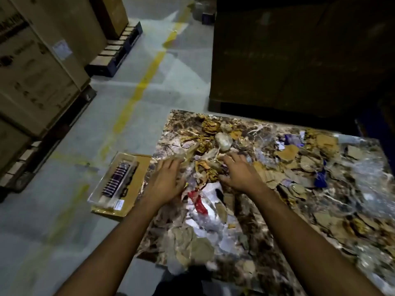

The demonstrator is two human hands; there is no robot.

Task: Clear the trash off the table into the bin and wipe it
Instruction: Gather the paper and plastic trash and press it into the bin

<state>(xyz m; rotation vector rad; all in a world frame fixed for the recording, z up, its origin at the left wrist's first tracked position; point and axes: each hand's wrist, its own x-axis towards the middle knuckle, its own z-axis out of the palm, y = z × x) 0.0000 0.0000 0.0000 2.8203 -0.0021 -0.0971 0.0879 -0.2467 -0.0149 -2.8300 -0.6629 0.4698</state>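
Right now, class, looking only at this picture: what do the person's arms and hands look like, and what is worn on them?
Both forearms are bare, with no sleeves in view. The left hand and right hand wear no gloves. No watch, bracelet or ring shows, though the picture is dim and slightly blurred.

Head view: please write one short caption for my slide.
Left hand and right hand gather mixed trash on a marble-patterned table.
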